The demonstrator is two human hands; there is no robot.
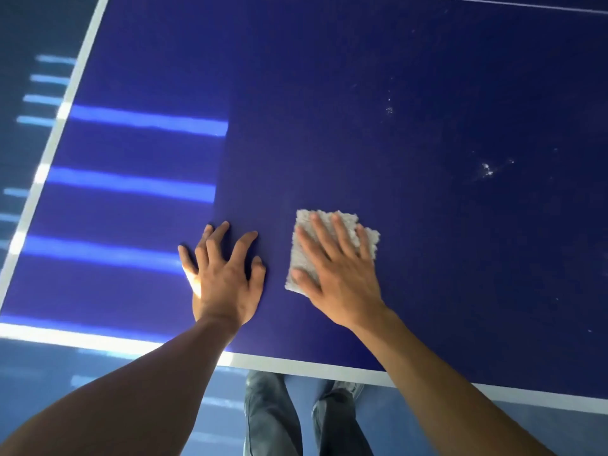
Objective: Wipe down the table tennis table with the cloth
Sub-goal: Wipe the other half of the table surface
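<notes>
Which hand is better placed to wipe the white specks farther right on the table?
Right. The right hand lies flat on the cloth, on the specks' side; the left hand rests bare on the table, farther from them.

Blue floor (33,390) along the left edge and bottom of the frame, narrow bright stripes of light (49,80) lying across it at upper left, fainter stripes at lower left, duller grey-blue at lower right

R hand (339,274) flat on grey cloth (307,258), pressing it to blue table tennis table (362,110); L hand (223,274) just beside, fingers spread on tabletop.
</notes>
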